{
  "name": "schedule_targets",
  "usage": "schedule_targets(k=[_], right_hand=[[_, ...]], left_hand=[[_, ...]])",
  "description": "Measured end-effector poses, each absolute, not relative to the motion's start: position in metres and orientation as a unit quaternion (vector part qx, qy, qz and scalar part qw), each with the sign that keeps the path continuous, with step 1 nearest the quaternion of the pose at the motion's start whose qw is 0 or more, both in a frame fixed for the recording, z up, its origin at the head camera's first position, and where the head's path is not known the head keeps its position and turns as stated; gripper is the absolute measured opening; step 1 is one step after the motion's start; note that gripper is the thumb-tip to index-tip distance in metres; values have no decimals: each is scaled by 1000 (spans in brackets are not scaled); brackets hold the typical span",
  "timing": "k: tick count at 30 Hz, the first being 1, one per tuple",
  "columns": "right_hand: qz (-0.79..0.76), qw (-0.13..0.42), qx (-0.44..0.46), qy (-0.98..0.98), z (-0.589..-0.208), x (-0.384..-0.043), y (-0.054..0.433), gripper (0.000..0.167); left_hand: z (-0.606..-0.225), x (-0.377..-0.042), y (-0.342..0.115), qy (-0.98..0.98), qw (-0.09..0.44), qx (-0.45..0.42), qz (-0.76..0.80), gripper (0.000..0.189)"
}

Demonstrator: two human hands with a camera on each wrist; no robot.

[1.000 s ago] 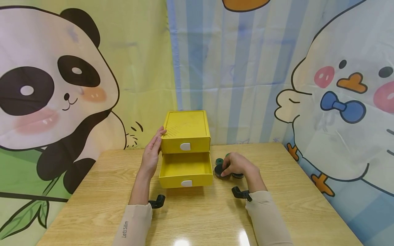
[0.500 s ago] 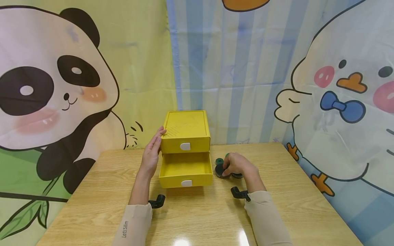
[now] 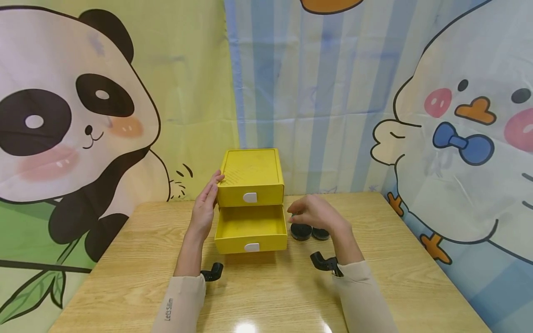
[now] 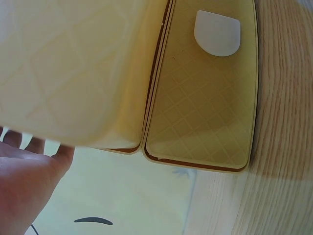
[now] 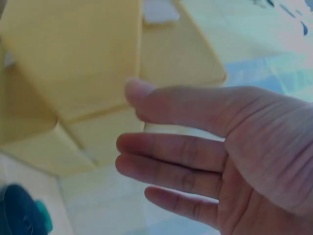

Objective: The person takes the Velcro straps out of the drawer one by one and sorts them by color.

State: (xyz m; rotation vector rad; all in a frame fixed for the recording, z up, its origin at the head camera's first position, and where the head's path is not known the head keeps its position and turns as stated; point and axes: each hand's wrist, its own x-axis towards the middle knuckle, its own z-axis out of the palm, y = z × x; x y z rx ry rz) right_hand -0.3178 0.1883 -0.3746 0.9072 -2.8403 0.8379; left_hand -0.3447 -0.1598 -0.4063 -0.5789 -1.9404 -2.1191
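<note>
A yellow two-drawer box (image 3: 251,169) stands on the table, its lower drawer (image 3: 250,224) pulled out with a bare inside. My left hand (image 3: 204,203) rests against the box's left side, fingertips at the top edge. In the left wrist view, the fingers (image 4: 34,147) partly disappear behind the pulled-out drawer (image 4: 63,63). My right hand (image 3: 316,212) hovers right of the drawer, fingers extended. The right wrist view has the thumb over fairly straight fingers (image 5: 171,147), with nothing visible held. Two black round discs (image 3: 300,231) lie below that hand; a green piece (image 5: 44,215) shows beside one.
The upper drawer (image 3: 233,196), with a white handle, is closed. Wood table (image 3: 258,291) extends in front and to both sides. Behind hang printed curtains (image 3: 283,92) with a panda and a chick. A black wrist mount (image 3: 322,262) juts from each forearm.
My right hand has lifted off the black disc and moved up and left toward the open drawer. The discs now show more fully; the green pieces are mostly covered. The left hand stays put.
</note>
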Motion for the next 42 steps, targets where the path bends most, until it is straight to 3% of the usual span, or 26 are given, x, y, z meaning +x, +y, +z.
schedule_targets(k=[13,23,32,42], right_hand=[[298,78,357,-882,-352,-291,163,18],[306,74,413,-855,-352,-281,142,13],[267,113,412,-864,-350,-273,133,9],[286,-17,421,-861,-348,-265,123,13]], left_hand=[[-407,-345,-160,-656,105,-197,-721,52],[-408,-346,-161,-656,106,-197,-721,52],[-408,-345,-160,-655,105,-200,-721,51],[-407,-345,-160,-653,107,-204,-721,51]])
